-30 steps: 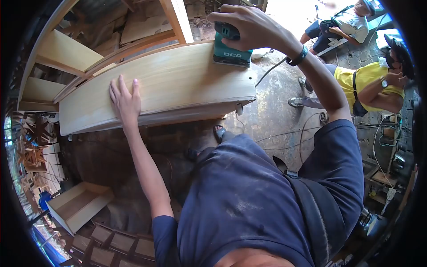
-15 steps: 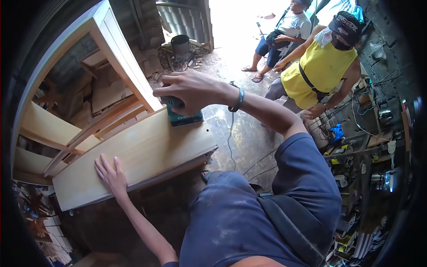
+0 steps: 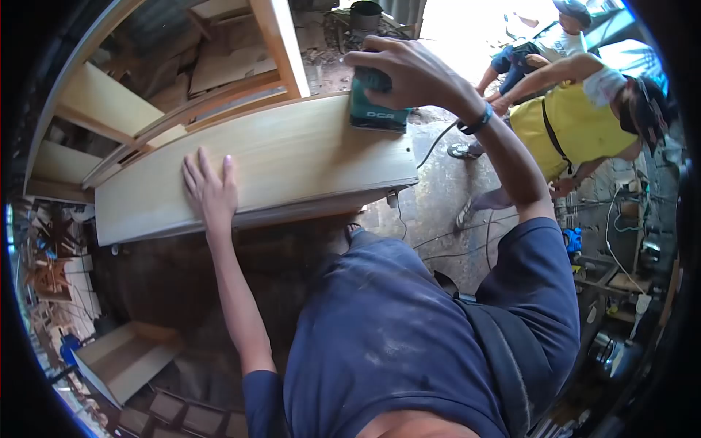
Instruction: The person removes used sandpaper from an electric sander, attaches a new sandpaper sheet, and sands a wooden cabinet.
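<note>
A pale wooden panel (image 3: 292,157), part of a cabinet frame, spans the area before me. My right hand (image 3: 412,73) is wrapped over the top of a green electric sander (image 3: 376,109) marked "DCA". The sander rests at the panel's far right end, by its back edge. A cord leads from it down to the right. Flat on the panel's left half lies my left hand (image 3: 212,186), fingers spread, holding nothing.
The open cabinet frame (image 3: 281,47) rises behind the panel. A person in a yellow top (image 3: 573,124) stands at the right, with another person (image 3: 551,44) farther back. A wooden drawer (image 3: 128,358) lies at lower left. Cords (image 3: 456,254) cross the floor.
My view has shifted, so the panel sits higher and further right. The sander remains near the panel's right end. The person in yellow now leans forward.
</note>
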A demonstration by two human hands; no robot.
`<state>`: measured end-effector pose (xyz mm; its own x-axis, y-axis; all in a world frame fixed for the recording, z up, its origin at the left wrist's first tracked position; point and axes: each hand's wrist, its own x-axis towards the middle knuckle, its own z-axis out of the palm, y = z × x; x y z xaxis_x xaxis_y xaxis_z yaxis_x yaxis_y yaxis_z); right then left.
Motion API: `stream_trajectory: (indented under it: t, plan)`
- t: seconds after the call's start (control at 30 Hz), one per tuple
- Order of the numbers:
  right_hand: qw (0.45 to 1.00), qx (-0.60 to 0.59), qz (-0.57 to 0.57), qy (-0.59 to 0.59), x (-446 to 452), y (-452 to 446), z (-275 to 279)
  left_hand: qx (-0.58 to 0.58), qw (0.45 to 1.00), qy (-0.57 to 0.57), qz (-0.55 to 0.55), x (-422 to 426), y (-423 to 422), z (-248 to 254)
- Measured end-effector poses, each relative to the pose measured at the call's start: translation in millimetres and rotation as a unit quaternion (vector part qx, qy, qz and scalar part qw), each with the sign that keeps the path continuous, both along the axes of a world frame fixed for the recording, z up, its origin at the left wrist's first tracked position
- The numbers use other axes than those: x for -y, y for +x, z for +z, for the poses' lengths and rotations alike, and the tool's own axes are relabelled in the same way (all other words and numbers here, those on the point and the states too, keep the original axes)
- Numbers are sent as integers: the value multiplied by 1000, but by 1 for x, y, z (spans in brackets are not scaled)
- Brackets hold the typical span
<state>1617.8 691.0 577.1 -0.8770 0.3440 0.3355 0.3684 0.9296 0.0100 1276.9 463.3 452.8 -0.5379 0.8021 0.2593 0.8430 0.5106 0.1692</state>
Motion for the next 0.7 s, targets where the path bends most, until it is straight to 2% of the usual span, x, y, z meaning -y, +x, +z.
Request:
stream_trajectory:
  t: [0.17,0.23,0.37,0.47,0.7]
  plan:
    - [1000,17,-3,-2,1,-1,0,-23,1000,8,0,0,2,-3]
    - [999,-7,41,31,-4,-2,-2,-23,1000,5,9,-2,2,-3]
    - [998,-8,54,7,3,-12,-1,-22,1000,-2,14,-4,7,1]
    - [996,-18,67,50,-1,-26,-8,-22,999,-17,25,-5,9,2]
    - [998,-14,57,3,-10,-5,2,-25,999,-8,26,-11,1,0]
